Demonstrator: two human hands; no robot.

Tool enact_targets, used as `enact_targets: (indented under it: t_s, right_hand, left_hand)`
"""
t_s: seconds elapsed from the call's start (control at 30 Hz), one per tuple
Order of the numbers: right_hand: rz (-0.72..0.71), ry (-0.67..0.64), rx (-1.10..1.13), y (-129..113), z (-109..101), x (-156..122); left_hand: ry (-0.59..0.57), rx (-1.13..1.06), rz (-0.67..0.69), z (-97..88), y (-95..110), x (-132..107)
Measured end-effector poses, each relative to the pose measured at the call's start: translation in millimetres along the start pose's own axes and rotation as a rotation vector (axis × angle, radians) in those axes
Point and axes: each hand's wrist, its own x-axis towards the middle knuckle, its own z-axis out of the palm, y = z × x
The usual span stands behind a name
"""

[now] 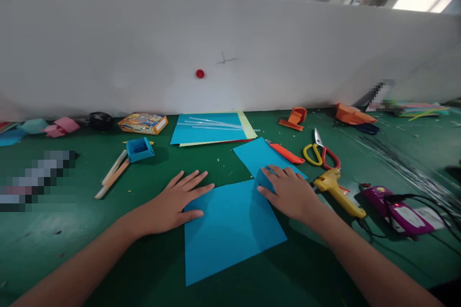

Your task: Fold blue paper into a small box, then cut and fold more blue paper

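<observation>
A blue sheet of paper point(230, 232) lies flat on the green table in front of me. My left hand point(176, 204) is spread out, its thumb and forefinger over the sheet's upper left edge. Over the sheet's upper right corner is my right hand point(288, 189), fingers apart and partly bent, also over a second, smaller blue sheet point(254, 153) behind. An orange utility knife point(286, 152) rests on that smaller sheet. To the right of it lie scissors point(319, 148) with one yellow and one red handle, and a yellow glue gun point(340, 192).
At the back lie stacked coloured sheets point(209, 136) with clear glue sticks point(216, 124), and a patterned box point(144, 123). A folded blue paper box point(139, 148) and sticks point(113, 177) are left. A purple corded device point(398, 211) sits right. A white panel point(144, 53) stands behind.
</observation>
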Motion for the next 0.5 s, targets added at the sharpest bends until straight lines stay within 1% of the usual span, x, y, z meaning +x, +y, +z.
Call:
enact_targets:
  t_s: [0.13,0.27,0.43,0.5]
  right_hand:
    - [-0.006,0.047,0.022,4.1,3.4,1.9]
    - [-0.012,0.047,0.034,2.4,-0.2,1.8]
    - [-0.170,0.074,0.129,-6.4,-4.6,-0.7]
    - [-0.207,0.072,0.169,-11.3,-4.8,-1.8]
  left_hand:
    - [0.002,-0.070,-0.033,-1.2,0.8,-2.0]
    - [0.035,-0.122,-0.094,1.0,2.3,-2.3]
    - [0.094,-0.156,-0.157,3.9,5.3,-2.7]
    - [0.129,-0.147,-0.169,3.8,4.4,-4.0]
